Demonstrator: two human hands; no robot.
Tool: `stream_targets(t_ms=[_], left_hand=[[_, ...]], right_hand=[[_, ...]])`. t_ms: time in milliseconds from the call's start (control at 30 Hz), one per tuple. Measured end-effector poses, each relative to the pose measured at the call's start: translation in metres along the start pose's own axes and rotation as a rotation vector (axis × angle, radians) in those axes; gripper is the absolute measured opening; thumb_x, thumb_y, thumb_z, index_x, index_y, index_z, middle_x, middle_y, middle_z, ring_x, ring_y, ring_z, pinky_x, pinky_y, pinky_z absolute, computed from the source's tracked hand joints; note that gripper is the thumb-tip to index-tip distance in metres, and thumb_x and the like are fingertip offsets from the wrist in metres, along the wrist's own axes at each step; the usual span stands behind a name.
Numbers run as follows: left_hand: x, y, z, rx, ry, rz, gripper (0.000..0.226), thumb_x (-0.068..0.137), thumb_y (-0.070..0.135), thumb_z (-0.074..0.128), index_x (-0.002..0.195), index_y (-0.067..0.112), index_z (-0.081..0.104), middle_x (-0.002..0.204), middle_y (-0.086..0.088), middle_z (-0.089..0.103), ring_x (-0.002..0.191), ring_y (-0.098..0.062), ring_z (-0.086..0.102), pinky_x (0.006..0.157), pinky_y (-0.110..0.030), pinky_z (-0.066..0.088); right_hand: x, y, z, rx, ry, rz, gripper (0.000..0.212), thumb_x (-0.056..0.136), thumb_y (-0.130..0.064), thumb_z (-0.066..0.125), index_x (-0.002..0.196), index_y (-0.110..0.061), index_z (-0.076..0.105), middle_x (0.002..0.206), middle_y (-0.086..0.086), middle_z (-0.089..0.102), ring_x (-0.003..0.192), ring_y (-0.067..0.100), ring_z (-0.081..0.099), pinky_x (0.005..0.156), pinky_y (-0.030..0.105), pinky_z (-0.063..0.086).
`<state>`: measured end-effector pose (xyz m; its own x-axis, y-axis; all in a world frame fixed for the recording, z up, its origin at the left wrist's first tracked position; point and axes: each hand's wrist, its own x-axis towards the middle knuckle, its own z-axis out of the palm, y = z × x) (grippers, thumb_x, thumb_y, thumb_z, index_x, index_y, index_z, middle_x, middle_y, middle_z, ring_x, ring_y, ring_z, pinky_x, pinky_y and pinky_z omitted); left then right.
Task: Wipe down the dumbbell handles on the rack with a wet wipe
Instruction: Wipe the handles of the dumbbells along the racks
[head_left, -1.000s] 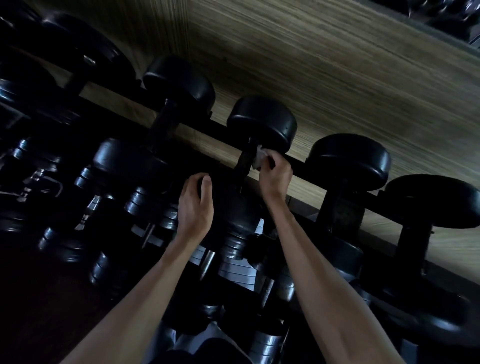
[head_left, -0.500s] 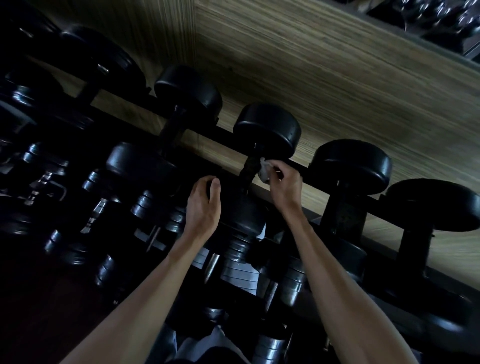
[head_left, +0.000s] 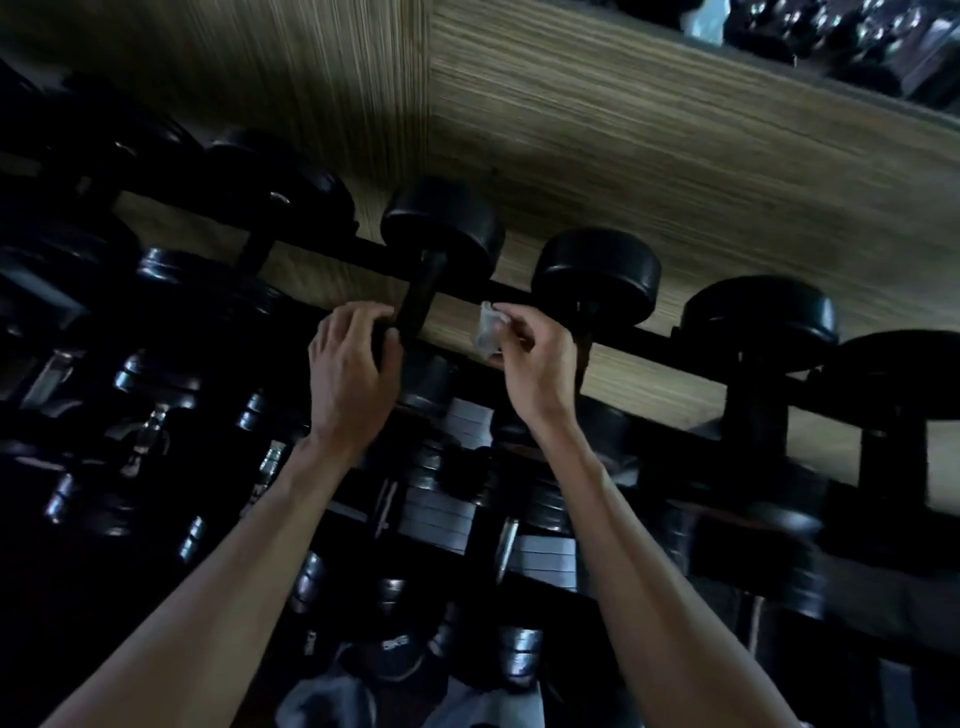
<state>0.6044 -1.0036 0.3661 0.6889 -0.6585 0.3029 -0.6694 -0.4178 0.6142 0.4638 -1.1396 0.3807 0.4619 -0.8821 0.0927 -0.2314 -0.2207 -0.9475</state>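
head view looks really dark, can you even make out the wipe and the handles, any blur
Head view: dim overall, the lower rack dumbbells nearly lost in shadow. The pale wet wipe in the right hand stands out; the dark handle by the left hand shows only against the lit wood wall. Slight motion blur, wide-angle bending at the edges.

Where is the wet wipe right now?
The wet wipe is pinched in the right hand, near the middle of the head view, held in the gap between two dumbbell handles on the top rail, touching neither.
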Motion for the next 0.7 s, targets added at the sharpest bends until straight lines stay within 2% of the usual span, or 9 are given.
stream_targets(t_ms=[67, 167, 233, 333, 467, 533, 600, 633, 700], left_hand=[[0.013, -0.020, -0.010, -0.012, -0.024, 0.005, 0.026, 0.097, 0.018, 0.057, 0.121, 0.009, 0.063, 0.121, -0.010, 0.064, 0.113, -0.032, 0.057, 0.096, -0.046, 0.044], [0.026, -0.031, -0.017, -0.029, -0.064, 0.057, 0.027, 0.097, 0.017, 0.059, 0.122, 0.008, 0.062, 0.121, -0.011, 0.064, 0.112, -0.031, 0.058, 0.093, -0.045, 0.047], [0.028, -0.031, -0.018, -0.049, -0.096, 0.080, 0.026, 0.099, 0.016, 0.058, 0.123, 0.008, 0.062, 0.121, -0.010, 0.063, 0.111, -0.029, 0.058, 0.093, -0.044, 0.047], [0.028, -0.028, -0.011, -0.075, -0.137, 0.080, 0.024, 0.100, 0.016, 0.056, 0.122, 0.009, 0.061, 0.122, -0.009, 0.062, 0.111, -0.026, 0.057, 0.093, -0.044, 0.046], [0.044, -0.020, 0.009, -0.102, -0.184, -0.037, 0.034, 0.104, 0.031, 0.044, 0.125, 0.010, 0.059, 0.123, -0.007, 0.062, 0.115, -0.025, 0.057, 0.098, -0.046, 0.046], [0.053, -0.014, 0.017, -0.083, -0.179, -0.115, 0.039, 0.105, 0.036, 0.038, 0.127, 0.011, 0.058, 0.125, -0.007, 0.063, 0.117, -0.026, 0.058, 0.099, -0.044, 0.044], [0.056, -0.012, 0.022, -0.090, -0.159, -0.164, 0.038, 0.106, 0.035, 0.037, 0.127, 0.013, 0.059, 0.125, -0.006, 0.064, 0.116, -0.026, 0.060, 0.099, -0.046, 0.045], [0.055, -0.013, 0.021, -0.115, -0.156, -0.172, 0.039, 0.105, 0.035, 0.036, 0.128, 0.014, 0.059, 0.126, -0.005, 0.064, 0.117, -0.025, 0.060, 0.099, -0.047, 0.047], [0.055, -0.015, 0.019, -0.140, -0.157, -0.172, 0.042, 0.105, 0.038, 0.035, 0.130, 0.014, 0.059, 0.129, -0.004, 0.063, 0.118, -0.023, 0.060, 0.099, -0.050, 0.048]], right_hand=[[-0.007, -0.001, 0.026, 0.053, 0.035, 0.058, 0.015, 0.096, -0.016, 0.061, 0.103, -0.012, 0.074, 0.096, 0.000, 0.074, 0.089, 0.010, 0.072, 0.078, 0.038, 0.061], [-0.009, 0.001, 0.057, 0.041, 0.119, 0.157, 0.018, 0.094, -0.015, 0.059, 0.083, -0.012, 0.074, 0.075, -0.002, 0.071, 0.071, 0.007, 0.066, 0.066, 0.026, 0.050], [-0.006, 0.002, 0.071, 0.033, 0.193, 0.242, 0.017, 0.092, -0.017, 0.059, 0.088, -0.014, 0.075, 0.076, -0.002, 0.070, 0.070, 0.008, 0.064, 0.065, 0.026, 0.047], [0.007, 0.005, 0.081, 0.021, 0.228, 0.280, 0.016, 0.094, -0.016, 0.059, 0.095, -0.016, 0.075, 0.085, 0.001, 0.074, 0.080, 0.013, 0.069, 0.072, 0.032, 0.055], [0.036, 0.018, 0.085, 0.017, 0.178, 0.291, 0.020, 0.094, -0.014, 0.061, 0.111, -0.012, 0.072, 0.101, 0.004, 0.074, 0.094, 0.015, 0.071, 0.086, 0.040, 0.059], [0.055, 0.026, 0.089, 0.010, 0.129, 0.308, 0.020, 0.094, -0.012, 0.062, 0.110, -0.013, 0.073, 0.102, 0.003, 0.074, 0.095, 0.014, 0.070, 0.088, 0.040, 0.058], [0.072, 0.032, 0.095, 0.067, 0.073, 0.334, 0.013, 0.094, -0.015, 0.063, 0.098, -0.018, 0.076, 0.092, 0.000, 0.075, 0.086, 0.012, 0.071, 0.082, 0.038, 0.060], [0.077, 0.033, 0.097, 0.083, 0.053, 0.339, 0.012, 0.094, -0.017, 0.064, 0.089, -0.019, 0.075, 0.082, -0.002, 0.074, 0.077, 0.011, 0.069, 0.074, 0.035, 0.059], [0.088, 0.034, 0.103, 0.090, 0.034, 0.332, 0.028, 0.094, -0.020, 0.063, 0.067, -0.019, 0.067, 0.062, -0.002, 0.064, 0.059, 0.010, 0.058, 0.059, 0.032, 0.049]])
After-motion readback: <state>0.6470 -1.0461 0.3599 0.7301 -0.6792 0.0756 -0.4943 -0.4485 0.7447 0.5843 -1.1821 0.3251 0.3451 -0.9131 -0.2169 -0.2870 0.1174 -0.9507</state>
